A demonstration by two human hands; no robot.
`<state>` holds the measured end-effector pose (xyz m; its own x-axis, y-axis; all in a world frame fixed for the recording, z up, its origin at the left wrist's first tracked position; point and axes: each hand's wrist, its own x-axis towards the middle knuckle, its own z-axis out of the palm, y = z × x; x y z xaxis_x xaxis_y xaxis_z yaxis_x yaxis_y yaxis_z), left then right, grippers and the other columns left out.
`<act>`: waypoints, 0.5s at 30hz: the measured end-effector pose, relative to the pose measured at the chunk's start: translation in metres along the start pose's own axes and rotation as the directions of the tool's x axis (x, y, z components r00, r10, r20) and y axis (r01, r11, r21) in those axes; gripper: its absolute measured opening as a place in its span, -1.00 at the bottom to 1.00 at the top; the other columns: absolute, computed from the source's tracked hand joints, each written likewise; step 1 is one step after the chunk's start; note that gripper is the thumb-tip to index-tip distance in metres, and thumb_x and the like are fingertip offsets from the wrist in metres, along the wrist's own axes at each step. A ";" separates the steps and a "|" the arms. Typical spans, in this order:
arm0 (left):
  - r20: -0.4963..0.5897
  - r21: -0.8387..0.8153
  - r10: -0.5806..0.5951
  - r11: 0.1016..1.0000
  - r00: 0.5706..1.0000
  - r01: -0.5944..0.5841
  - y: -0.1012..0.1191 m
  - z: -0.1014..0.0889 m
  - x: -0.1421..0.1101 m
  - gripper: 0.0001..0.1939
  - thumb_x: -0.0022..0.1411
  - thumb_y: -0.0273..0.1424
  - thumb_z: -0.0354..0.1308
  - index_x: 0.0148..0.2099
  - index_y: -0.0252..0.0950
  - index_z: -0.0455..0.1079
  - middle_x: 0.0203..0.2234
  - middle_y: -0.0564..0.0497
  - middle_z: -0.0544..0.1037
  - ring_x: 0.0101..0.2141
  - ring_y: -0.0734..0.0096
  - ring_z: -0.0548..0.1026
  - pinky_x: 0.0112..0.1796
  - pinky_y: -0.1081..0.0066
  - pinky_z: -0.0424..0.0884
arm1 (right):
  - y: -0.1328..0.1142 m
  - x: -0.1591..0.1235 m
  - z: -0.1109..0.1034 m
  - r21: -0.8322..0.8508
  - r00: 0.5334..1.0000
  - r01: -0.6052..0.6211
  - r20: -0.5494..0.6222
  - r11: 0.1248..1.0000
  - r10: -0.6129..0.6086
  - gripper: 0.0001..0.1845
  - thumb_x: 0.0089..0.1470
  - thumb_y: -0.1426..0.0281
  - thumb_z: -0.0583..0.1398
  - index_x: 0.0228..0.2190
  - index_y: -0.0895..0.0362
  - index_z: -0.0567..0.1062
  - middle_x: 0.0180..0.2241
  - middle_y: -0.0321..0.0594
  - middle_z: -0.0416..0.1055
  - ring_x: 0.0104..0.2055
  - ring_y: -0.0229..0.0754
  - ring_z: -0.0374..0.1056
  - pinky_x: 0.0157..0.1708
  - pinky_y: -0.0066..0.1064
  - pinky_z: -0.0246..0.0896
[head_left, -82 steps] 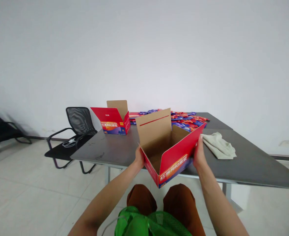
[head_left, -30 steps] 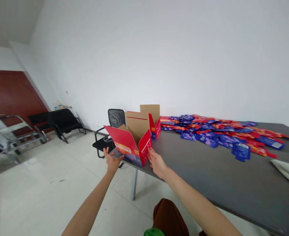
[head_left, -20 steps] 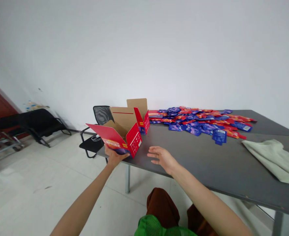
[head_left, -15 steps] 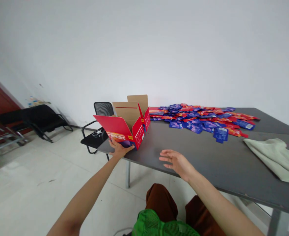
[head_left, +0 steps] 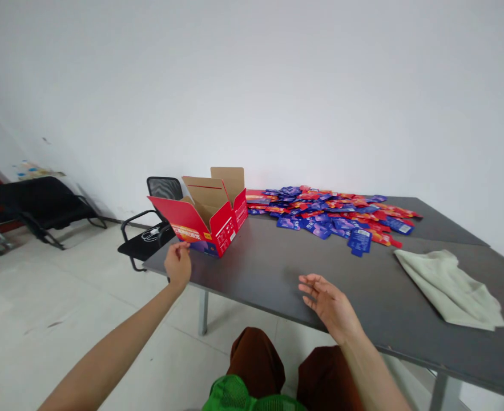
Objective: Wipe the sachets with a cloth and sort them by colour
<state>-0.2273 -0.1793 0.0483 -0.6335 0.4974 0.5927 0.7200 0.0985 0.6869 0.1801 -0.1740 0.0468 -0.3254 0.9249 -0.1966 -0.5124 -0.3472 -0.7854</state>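
An open red carton [head_left: 215, 229] with brown flaps stands near the left corner of the grey table [head_left: 269, 268]. Behind it stands a second open red carton [head_left: 240, 206]. My left hand [head_left: 177, 265] hovers just in front of the near carton, not touching it, its fingers loosely curled with nothing in them. My right hand [head_left: 327, 301] floats over the table's front edge with its fingers spread and holds nothing. A heap of blue and red sachets [head_left: 329, 210] lies at the far side of the table.
A pale folded cloth [head_left: 448, 288] lies on the right of the table. A black mesh chair [head_left: 155, 225] stands past the table's left end, with a black bench [head_left: 41, 202] along the left wall. White tiled floor lies to the left.
The carton I held over my lap now stands on the table's left corner. My left hand has come off it and drawn back. My right hand has pulled back toward me.
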 end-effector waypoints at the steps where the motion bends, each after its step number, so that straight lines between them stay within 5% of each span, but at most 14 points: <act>1: 0.000 -0.026 0.078 0.997 0.997 -0.077 0.011 -0.002 -0.011 -0.68 0.27 -0.28 -0.15 -0.13 -0.30 0.36 -0.26 -0.08 0.51 -0.30 0.34 0.47 -0.19 0.30 0.36 | -0.008 0.000 -0.005 0.013 0.999 0.037 -0.002 0.999 -0.037 -0.77 -0.18 0.32 0.27 -0.37 0.07 0.47 -0.16 -0.21 0.45 -0.17 -0.16 0.35 -0.28 -0.39 0.21; 5: 0.134 -0.143 0.421 0.904 0.897 -0.403 0.073 0.020 -0.036 -0.77 0.25 -0.32 -0.05 -0.19 -0.25 0.40 -0.29 -0.03 0.51 -0.24 0.33 0.43 -0.18 0.34 0.34 | -0.039 0.002 -0.023 0.037 0.976 0.205 -0.086 0.978 -0.201 -0.80 -0.18 0.32 0.25 -0.39 0.07 0.47 -0.20 -0.21 0.45 -0.21 -0.16 0.35 -0.29 -0.38 0.23; 9: 0.336 -0.146 0.587 0.805 0.736 -0.575 0.139 0.095 -0.016 -0.78 0.23 -0.35 -0.03 -0.32 -0.26 0.42 -0.26 -0.05 0.52 -0.19 0.28 0.41 -0.09 0.28 0.31 | -0.047 0.001 -0.034 -0.042 0.917 0.356 -0.177 0.934 -0.358 -0.79 -0.16 0.28 0.24 -0.39 0.06 0.45 -0.22 -0.23 0.43 -0.20 -0.15 0.33 -0.26 -0.37 0.21; 12: 0.343 -0.042 0.592 0.785 0.729 -0.618 0.167 0.166 0.018 -0.83 0.14 -0.38 0.04 -0.32 -0.31 0.45 -0.03 -0.15 0.42 -0.02 0.16 0.33 0.00 0.22 0.25 | -0.036 -0.002 -0.051 -0.270 0.853 0.394 -0.248 0.879 -0.458 -0.79 -0.12 0.23 0.22 -0.40 0.07 0.43 -0.21 -0.22 0.42 -0.14 -0.11 0.31 -0.23 -0.35 0.18; 15: 0.470 0.067 0.418 0.861 0.777 -0.504 0.181 0.225 0.056 -0.83 0.11 -0.44 0.06 -0.37 -0.35 0.49 -0.10 -0.20 0.48 -0.01 0.13 0.35 -0.01 0.26 0.26 | -0.025 -0.004 -0.076 -0.559 0.756 0.403 -0.243 0.725 -0.608 -0.76 -0.05 0.18 0.16 -0.36 0.07 0.43 -0.22 -0.19 0.40 -0.08 -0.04 0.27 -0.14 -0.27 0.15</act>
<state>-0.0685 0.0606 0.1112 -0.0577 0.8332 0.5500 0.9583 -0.1083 0.2645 0.2543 -0.1574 0.0223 0.2585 0.9480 0.1858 -0.0582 0.2073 -0.9765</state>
